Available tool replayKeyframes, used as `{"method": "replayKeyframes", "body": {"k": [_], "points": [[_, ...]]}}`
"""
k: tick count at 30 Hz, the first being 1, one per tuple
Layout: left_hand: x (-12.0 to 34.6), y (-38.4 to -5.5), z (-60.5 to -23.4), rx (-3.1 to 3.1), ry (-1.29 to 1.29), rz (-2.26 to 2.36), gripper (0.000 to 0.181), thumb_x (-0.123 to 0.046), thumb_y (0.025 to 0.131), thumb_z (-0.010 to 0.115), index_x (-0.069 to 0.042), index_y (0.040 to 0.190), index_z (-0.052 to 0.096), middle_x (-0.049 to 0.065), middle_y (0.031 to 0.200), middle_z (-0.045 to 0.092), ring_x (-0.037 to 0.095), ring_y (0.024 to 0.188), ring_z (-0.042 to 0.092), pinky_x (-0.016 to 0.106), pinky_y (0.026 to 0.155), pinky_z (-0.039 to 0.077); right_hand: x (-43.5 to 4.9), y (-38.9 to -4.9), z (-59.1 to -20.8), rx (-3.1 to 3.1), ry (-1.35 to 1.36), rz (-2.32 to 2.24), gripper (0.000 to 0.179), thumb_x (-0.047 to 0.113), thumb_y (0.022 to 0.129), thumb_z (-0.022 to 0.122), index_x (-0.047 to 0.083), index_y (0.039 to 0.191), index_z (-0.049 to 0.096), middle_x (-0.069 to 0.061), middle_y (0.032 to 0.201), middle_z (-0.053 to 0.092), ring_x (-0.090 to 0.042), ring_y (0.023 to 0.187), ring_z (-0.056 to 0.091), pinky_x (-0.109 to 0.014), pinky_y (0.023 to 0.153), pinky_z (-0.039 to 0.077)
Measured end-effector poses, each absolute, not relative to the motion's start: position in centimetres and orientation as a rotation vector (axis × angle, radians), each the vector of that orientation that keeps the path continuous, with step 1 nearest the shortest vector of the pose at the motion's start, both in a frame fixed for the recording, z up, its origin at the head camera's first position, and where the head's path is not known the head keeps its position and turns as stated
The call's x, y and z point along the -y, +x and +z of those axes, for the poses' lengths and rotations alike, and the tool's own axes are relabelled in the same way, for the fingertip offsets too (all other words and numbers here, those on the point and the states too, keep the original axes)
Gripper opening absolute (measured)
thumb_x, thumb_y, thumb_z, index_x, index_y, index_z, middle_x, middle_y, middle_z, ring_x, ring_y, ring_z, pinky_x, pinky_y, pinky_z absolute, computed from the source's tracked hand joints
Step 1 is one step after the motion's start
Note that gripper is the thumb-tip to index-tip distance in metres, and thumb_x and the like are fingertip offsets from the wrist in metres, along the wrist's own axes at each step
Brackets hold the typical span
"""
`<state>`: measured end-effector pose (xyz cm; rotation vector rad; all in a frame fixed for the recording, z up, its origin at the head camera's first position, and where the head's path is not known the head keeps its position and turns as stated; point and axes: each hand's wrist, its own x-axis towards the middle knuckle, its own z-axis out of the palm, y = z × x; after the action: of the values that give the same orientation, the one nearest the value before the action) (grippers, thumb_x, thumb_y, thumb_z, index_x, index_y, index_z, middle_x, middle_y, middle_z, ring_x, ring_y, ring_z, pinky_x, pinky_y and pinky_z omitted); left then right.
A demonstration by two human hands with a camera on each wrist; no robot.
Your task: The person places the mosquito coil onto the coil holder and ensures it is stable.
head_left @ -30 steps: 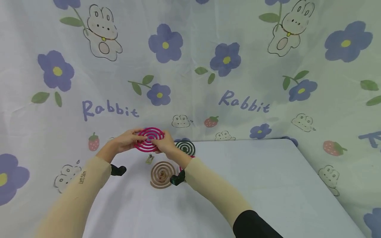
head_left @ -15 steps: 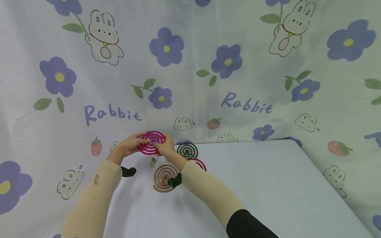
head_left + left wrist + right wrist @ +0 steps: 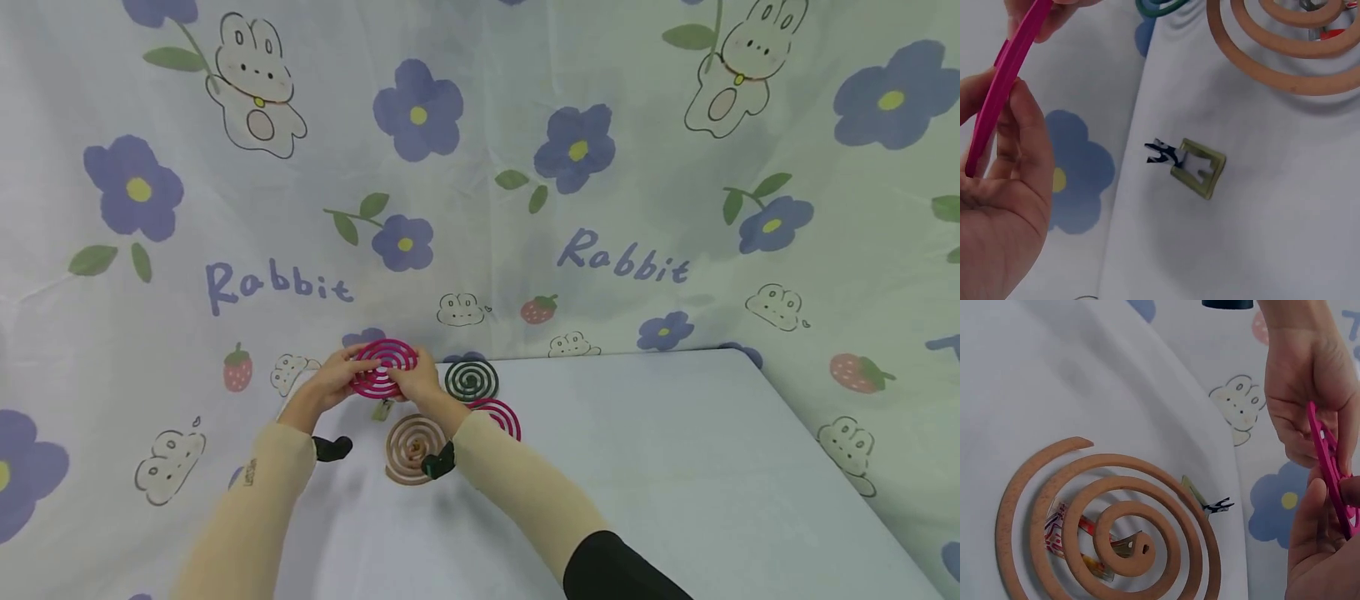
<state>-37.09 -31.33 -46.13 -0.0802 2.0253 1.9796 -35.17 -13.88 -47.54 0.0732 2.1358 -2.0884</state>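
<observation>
A pink mosquito coil [image 3: 384, 388] is raised over the far left part of the table, held between both hands. My left hand [image 3: 335, 379] pinches its left edge, thumb across the front; the left wrist view shows the coil edge-on beside this hand's fingers. On its right edge my right hand [image 3: 417, 377] grips it, thumb over the rings. Below the coil lies a small brass-coloured metal stand [image 3: 1200, 172] with a dark pronged tip. A brown coil [image 3: 414, 450] rests nearer on the table, overlapped by the black wrist mount in the head view.
A dark green coil [image 3: 472, 381] lies at the table's back edge, right of the hands. Another pink coil [image 3: 504, 414] is partly hidden by the right forearm. Small colourful printed pieces [image 3: 1088, 540] show through the brown coil's gaps. A patterned curtain [image 3: 480, 208] hangs behind.
Both hands have lowered the pink coil slightly and shifted it a little right. The second pink coil now shows more beside the right forearm. The coils on the table stay put.
</observation>
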Motion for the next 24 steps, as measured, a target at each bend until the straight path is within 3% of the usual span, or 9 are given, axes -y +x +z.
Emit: {"method": "replayKeyframes", "body": {"k": [8,13,18,24], "points": [[31.3,-37.2,-48.4,-2.036,-0.116,1.985,0.068,-0.016,0.096,0.063,-0.004,0.151,0.027,0.021,0.136,0.042,0.015,0.096,0.062,0.033,0.081,0.055,14.0,-35.6,-48.8,-2.187,0.103,-2.017,0.043,0.012,0.087,0.074,0.011,0.123,0.051,-0.013,0.101,0.060,-0.023,0.058,0.065,-0.049,0.064,0.057],[31.5,-37.1,-49.5,-2.027,-0.144,1.992,0.069,-0.015,0.095,0.064,-0.002,0.151,0.026,0.020,0.134,0.046,0.015,0.096,0.062,0.033,0.082,0.055,14.1,-35.7,-49.3,-2.229,0.135,-1.956,0.041,0.011,0.085,0.076,0.010,0.119,0.053,-0.010,0.096,0.061,-0.020,0.059,0.063,-0.043,0.059,0.058],[32.2,-36.8,-49.7,-2.071,-0.144,1.979,0.067,-0.014,0.096,0.063,0.000,0.150,0.026,0.012,0.119,0.052,0.010,0.090,0.060,0.029,0.077,0.055,14.5,-35.9,-49.2,-2.244,0.141,-1.900,0.040,0.014,0.085,0.077,0.009,0.118,0.056,-0.007,0.090,0.062,-0.017,0.061,0.062,-0.032,0.051,0.055],[32.0,-36.8,-50.3,-2.026,-0.125,1.992,0.069,-0.014,0.096,0.063,0.002,0.150,0.023,0.007,0.111,0.055,0.010,0.088,0.062,0.029,0.077,0.055,13.8,-36.3,-49.6,-2.276,0.199,-1.831,0.035,0.016,0.083,0.079,0.009,0.111,0.059,-0.005,0.088,0.060,-0.018,0.066,0.061,-0.035,0.058,0.056]]}}
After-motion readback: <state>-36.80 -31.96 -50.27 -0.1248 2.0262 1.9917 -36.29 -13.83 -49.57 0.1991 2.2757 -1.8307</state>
